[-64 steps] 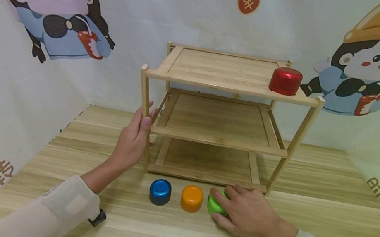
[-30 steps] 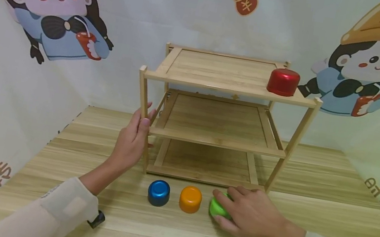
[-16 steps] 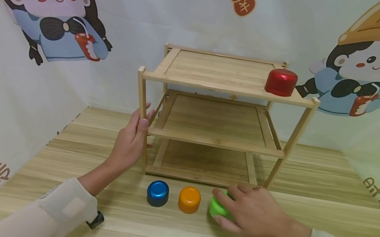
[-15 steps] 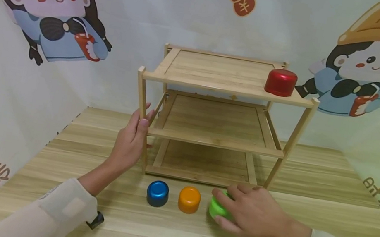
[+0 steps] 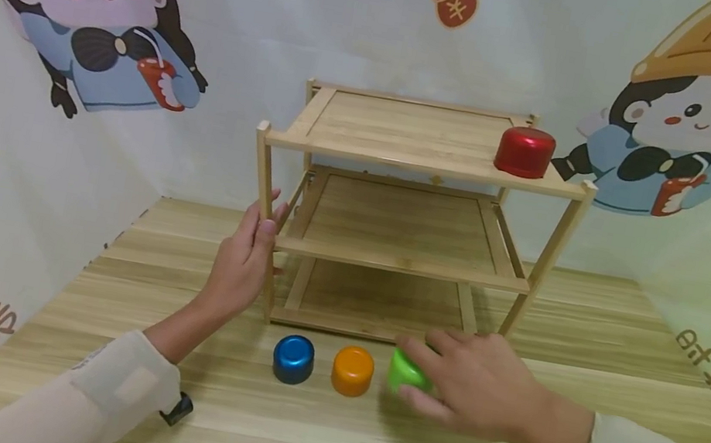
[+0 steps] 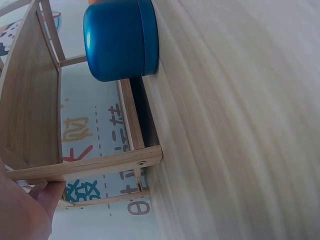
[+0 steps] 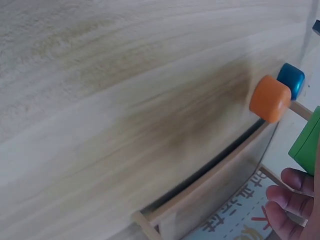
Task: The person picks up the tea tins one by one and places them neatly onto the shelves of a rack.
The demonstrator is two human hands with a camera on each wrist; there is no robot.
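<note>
We lost pt. of green jar (image 5: 404, 371) behind R hand (image 5: 484, 388); L wrist view's edge cropped, prob., orange jar (image 6: 94, 1).

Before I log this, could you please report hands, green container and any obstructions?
Left hand grips rack post. Right hand holds green container, apparently lifted. Orange container close beside, not touching.

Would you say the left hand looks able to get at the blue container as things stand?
Probably yes, once the left hand releases the rack post: the blue container stands on the table nearby, with no other container in between.
</note>
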